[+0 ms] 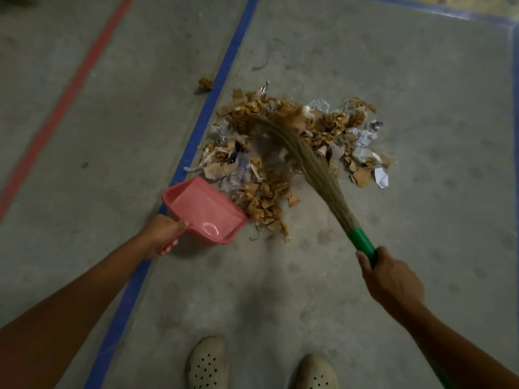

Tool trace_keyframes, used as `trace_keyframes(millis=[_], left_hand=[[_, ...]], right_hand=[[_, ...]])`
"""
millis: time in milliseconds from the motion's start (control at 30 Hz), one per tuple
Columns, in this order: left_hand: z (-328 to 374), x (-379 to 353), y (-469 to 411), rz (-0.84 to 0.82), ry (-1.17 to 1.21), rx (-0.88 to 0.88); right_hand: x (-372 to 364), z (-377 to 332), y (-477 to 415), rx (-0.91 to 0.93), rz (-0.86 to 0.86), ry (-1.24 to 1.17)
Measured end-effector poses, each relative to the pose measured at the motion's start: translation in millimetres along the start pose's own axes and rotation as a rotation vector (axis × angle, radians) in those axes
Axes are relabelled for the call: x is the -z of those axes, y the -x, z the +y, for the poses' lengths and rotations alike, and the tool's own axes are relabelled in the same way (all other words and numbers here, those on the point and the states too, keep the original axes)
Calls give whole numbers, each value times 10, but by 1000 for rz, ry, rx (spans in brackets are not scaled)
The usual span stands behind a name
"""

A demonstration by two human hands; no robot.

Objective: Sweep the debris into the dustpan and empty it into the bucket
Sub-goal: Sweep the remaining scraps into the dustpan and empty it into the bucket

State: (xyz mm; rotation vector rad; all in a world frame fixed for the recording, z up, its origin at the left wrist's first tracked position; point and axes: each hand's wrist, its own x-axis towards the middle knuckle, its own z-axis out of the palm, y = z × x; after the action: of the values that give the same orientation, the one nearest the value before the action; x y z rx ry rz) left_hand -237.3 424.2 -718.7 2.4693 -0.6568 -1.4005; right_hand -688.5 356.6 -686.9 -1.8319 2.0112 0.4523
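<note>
Spreading over the concrete floor (421, 248) just right of a blue line (196, 130), the debris pile (266, 200) is a loose heap of torn brown card, crumpled paper and clear plastic film. It looks very light and dry, so it should slide readily but also scatter or flutter under a hard stroke; the film may cling to the bristles.

The broom (314, 169) lies across the heap, its long soft grass bristles bent over the far scraps. That soft head will flex rather than push, so short, low strokes toward the pan seem wise. The right hand (393, 279) is wrapped round the green handle (362, 242) near the bristle end, a sensible place for control.

The pink dustpan (205, 209) is rigid plastic, empty, its open lip at the pile's near-left edge. The left hand (161, 234) grips its short handle.

One stray scrap (205, 83) sits apart, left of the blue line. No bucket is in view.
</note>
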Motion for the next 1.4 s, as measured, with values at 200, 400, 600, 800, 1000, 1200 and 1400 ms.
trace_keyframes(millis=[200, 400, 600, 800, 1000, 1200, 1400], left_hand=[[6, 75, -388, -30, -131, 92], [-27, 330, -621, -112, -107, 41], [161, -63, -656, -195, -72, -34], [250, -549, -743, -178, -17, -79], [197, -620, -696, -194, -1, -109], [100, -763, -595, -136, 100, -124], [195, -885, -284, -142, 204, -138]], right_hand=[[-265, -550, -729, 42, -181, 28], [-642, -584, -670, 109, -152, 95], [-768, -646, -532, 166, -196, 121], [-741, -692, -545, 162, -220, 96], [-686, -659, -485, 190, -209, 98], [-665, -573, -246, 215, -229, 75], [-462, -492, 97, 180, -265, -7]])
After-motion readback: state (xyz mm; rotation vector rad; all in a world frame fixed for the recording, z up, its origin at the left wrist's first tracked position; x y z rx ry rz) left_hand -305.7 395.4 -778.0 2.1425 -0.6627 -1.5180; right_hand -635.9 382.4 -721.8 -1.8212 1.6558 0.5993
